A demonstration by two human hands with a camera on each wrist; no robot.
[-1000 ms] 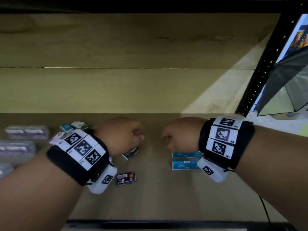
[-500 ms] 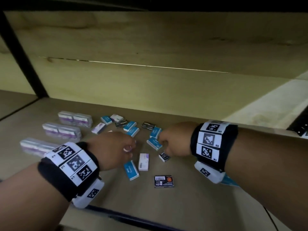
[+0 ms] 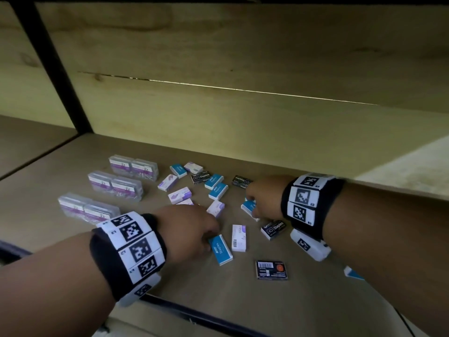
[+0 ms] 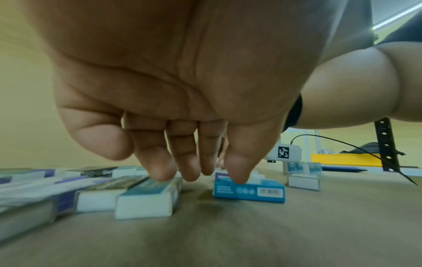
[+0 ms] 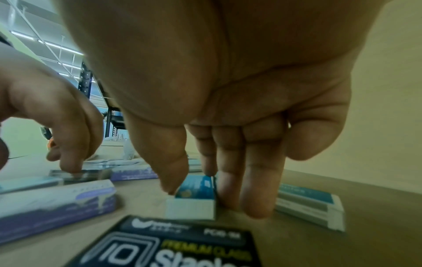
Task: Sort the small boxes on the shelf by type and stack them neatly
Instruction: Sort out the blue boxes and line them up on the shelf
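Small staple boxes in blue, purple-white and black are scattered loose on the wooden shelf (image 3: 315, 300), with three rows of clear-cased purple packs (image 3: 114, 188) set well apart to their left.

The left hand (image 3: 192, 229) is lowered over a blue box (image 3: 220, 249) near the front of the scatter; in the left wrist view its thumb tip (image 4: 237, 178) is seen touching the top edge of that box (image 4: 248, 191), the other fingers hanging straight beside it, nothing gripped.

The right hand (image 3: 263, 198) is placed over another blue box (image 3: 249, 206) further back. From the right wrist, this box (image 5: 194, 196) is bracketed between thumb and fingers; whether it is actually pinched cannot be told.

A black box (image 3: 273, 229) lies just beside the right wrist, its label cut off in the wrist view. Boxes under both hands are partly hidden in the head view, and nearer boxes are blurred in both wrist views
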